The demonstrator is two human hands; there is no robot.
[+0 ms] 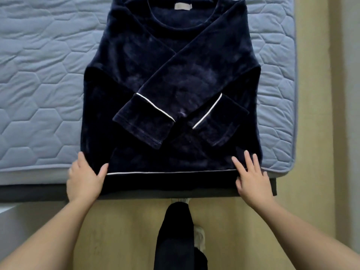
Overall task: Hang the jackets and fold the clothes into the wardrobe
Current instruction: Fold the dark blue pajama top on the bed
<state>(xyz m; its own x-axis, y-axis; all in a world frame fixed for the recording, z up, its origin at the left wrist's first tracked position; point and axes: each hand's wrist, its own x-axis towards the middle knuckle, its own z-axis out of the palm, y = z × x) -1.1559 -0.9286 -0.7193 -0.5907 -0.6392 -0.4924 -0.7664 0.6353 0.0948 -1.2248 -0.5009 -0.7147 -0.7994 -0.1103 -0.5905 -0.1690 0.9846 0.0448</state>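
Blue quilted mattress (39, 75), wooden floor (120, 230) nearer.
Head view: navy velvet sweater (148, 61) flat on mattress, sleeves crossed just beyond fingertips, hem spanning between hands.
Left hand (83, 178) flat on hem corner, thumb spread onto fabric.
Right hand (253, 182) flat on opposite corner, fingers (238, 164) straight, splayed.

A blue-grey mattress cover (39, 84) with stitched hexagon pattern lies on the bed. Under its near edge runs a dark bed frame (29, 191). Below is a light wooden floor (126, 230). On the floor stands 1 leg in dark trousers (175, 240), with something pale (199, 238) just beside it, too blurred to identify.
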